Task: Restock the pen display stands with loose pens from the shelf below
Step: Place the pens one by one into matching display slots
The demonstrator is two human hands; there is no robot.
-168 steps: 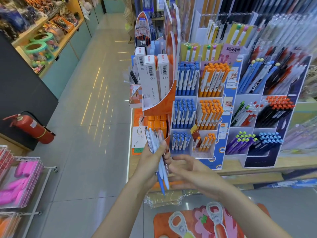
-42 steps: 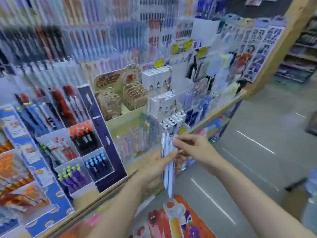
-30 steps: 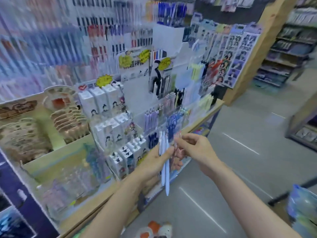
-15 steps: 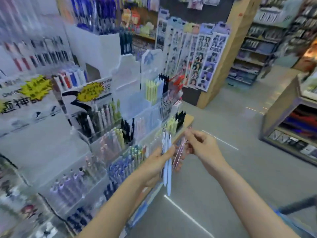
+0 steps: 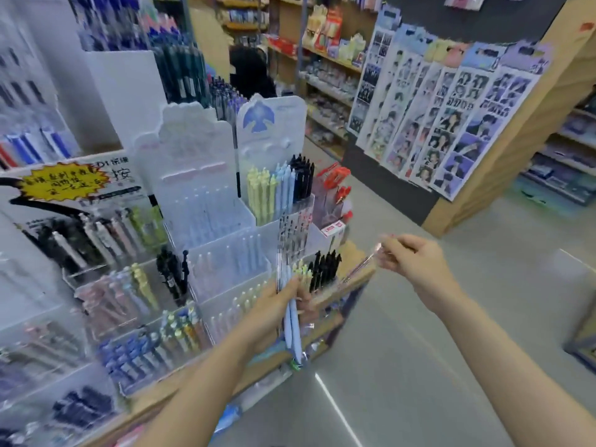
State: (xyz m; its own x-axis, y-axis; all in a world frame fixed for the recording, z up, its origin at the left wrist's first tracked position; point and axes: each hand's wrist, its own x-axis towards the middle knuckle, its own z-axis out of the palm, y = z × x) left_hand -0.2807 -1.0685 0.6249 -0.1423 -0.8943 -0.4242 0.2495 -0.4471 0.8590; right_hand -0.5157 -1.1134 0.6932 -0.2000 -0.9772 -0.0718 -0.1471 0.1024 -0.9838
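- Tiered clear acrylic pen display stands (image 5: 225, 253) crowd the wooden counter (image 5: 351, 279) at left, their compartments holding yellow, pale blue and black pens.
- The left hand (image 5: 274, 312) holds an upright bundle of pale blue plastic pens (image 5: 292, 324) just in front of the stands, fingers curled round the barrels, tips pointing to the floor.
- A single slim clear pink pen (image 5: 361, 267) slants between the hands, above the counter's edge.
- The right hand (image 5: 416, 261) pinches that pen's upper end between thumb and fingers, apart from the bundle.
- Photo-strip sheets (image 5: 451, 117) hang on the wooden end panel beyond.
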